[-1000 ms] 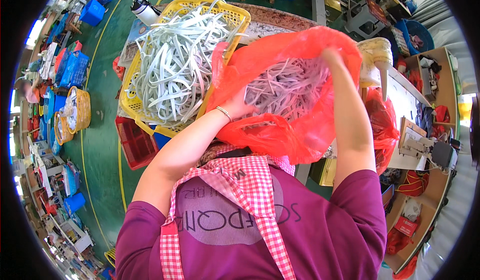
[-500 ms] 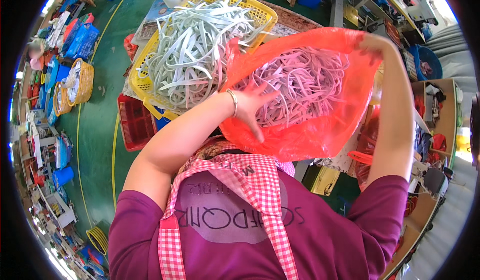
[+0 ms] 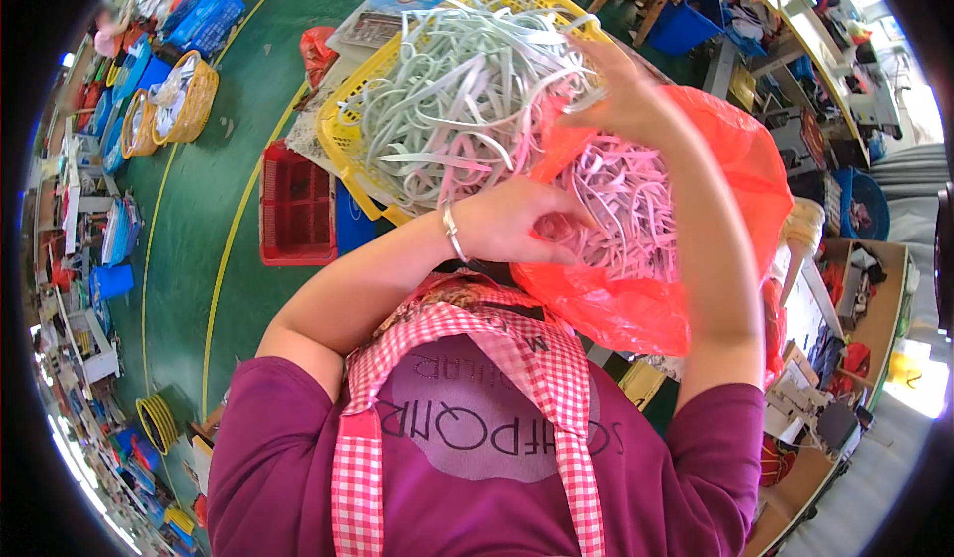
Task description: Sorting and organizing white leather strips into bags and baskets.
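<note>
Bag [image 3: 740, 164]: red, filmy, mouth agape, right of the basket [image 3: 348, 145].
Strips [image 3: 631, 204]: flat, tangled, heaped inside it.
Right hand [image 3: 621, 90]: blurred, thumb and fingers apart, above its far-left edge.
Left hand [image 3: 517, 221]: at its left rim; I can't tell whether I'm gripping.

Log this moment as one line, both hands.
left hand: at mouth of red bag | right hand: blurred, near yellow basket | bag: pale strips inside | basket: heaped with white strips
</note>
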{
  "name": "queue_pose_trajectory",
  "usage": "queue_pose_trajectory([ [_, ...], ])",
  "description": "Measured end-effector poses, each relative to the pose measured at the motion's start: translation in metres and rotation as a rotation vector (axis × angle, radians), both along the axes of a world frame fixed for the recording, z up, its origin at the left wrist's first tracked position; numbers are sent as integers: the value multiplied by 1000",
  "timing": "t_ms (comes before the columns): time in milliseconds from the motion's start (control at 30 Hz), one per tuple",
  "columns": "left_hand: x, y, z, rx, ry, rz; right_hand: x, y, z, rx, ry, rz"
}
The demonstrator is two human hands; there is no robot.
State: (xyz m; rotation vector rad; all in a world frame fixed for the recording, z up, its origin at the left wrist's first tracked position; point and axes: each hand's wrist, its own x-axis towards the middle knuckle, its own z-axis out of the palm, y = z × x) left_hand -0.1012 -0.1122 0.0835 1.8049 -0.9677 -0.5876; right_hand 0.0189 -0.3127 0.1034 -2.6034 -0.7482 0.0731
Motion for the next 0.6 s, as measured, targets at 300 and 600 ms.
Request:
queue_pose_trajectory([
  [300,43,101,-58,475,-427,935,43,101,-61,-92,326,-140],
  [600,89,123,18,330,-296,812,28,82,62,114,-25,0],
])
